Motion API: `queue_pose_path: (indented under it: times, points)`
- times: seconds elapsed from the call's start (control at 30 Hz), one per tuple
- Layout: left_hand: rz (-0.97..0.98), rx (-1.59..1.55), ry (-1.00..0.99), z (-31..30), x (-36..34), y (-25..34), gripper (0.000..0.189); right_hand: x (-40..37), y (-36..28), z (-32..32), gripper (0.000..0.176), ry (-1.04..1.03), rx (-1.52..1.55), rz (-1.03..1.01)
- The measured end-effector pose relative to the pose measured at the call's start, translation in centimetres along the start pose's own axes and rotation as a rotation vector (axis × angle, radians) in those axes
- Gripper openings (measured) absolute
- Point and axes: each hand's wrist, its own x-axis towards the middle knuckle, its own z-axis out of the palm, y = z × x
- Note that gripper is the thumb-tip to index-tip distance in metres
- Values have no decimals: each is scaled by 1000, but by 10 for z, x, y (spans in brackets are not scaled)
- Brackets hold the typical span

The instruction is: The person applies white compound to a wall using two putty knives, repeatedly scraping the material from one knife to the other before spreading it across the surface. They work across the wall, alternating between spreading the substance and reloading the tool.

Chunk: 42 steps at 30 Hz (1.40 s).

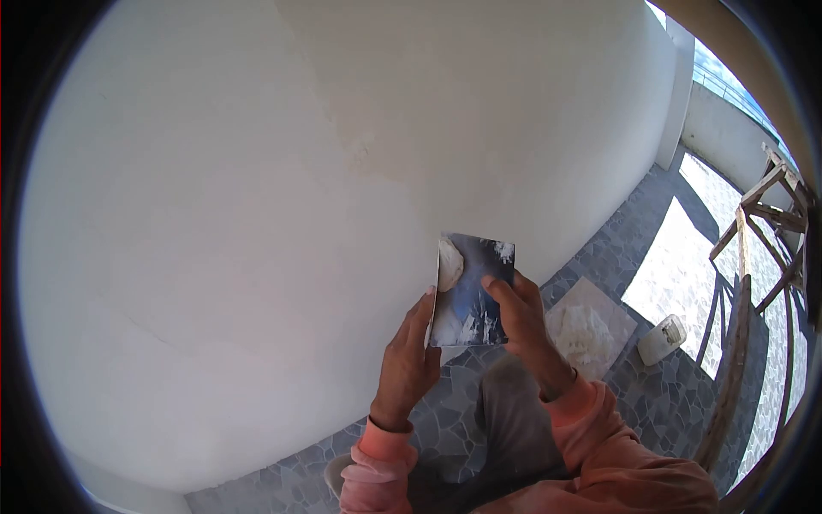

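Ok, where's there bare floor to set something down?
The shaded tiled floor between the wall and the sunlit patch looks free. So does most of that patch. It's crowded around the smeared board and container, and at far right among the wooden trestle's legs.

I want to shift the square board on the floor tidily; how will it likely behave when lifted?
The board is probably fairly stiff, lying flat with straight edges. The pale paste spread on it may slide if tilted.
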Motion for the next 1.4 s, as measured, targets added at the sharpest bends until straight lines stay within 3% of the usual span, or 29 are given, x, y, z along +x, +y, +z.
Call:
queue_pose_path:
  times: [0.23, 0.43, 0.73, 0.83, 0.93, 0.97, 1.03, 1.07, 1.1, 1.2, 1.27, 1.3, 1.4]
  points:
    - [114, 64, 103, -2, 4, -5, 81, -2, -9, 7, 23, -43, 215, 82]
    - [95, 85, 245, 7, 0, -5, 74, -7, -8, 12, 25, -52, 281, 134]
    - [124, 168, 236, 8, -2, -7, 48, 18, -32, 2, 19, -55, 515, 177]
    - [-183, 68, 187, 15, -8, -9, 33, 30, -54, -10, 23, -97, 490, 92]
    - [-395, -323, 292, 6, -6, -7, 25, 19, -71, -9, 25, -188, 323, -75]
    - [-432, -547, 367, 3, -3, -3, 25, 12, -75, -8, 27, -176, 217, -114]
    - [-588, -935, 393, 1, 6, -7, 28, 9, -60, -9, 25, -131, -379, -515]
    - [-667, -1127, 402, -4, 7, -10, 29, 2, -54, -7, 23, -94, -461, -544]
    - [-617, -1281, 266, -10, 1, -12, 35, -7, -55, -5, 23, -148, -588, -608]
    - [-722, -1467, 161, -13, 3, -10, 40, -7, -45, 6, 43, -371, -694, -981]
    - [-738, -1610, 142, -16, 2, -12, 34, 2, -31, -1, 56, -639, -733, -1084]
    - [-743, -1683, 134, -17, 3, -11, 32, -3, -26, -1, 69, -699, -712, -1038]
    - [-770, -1650, 205, -25, 6, 2, 34, -4, -9, 0, 85, -765, -846, -1130]
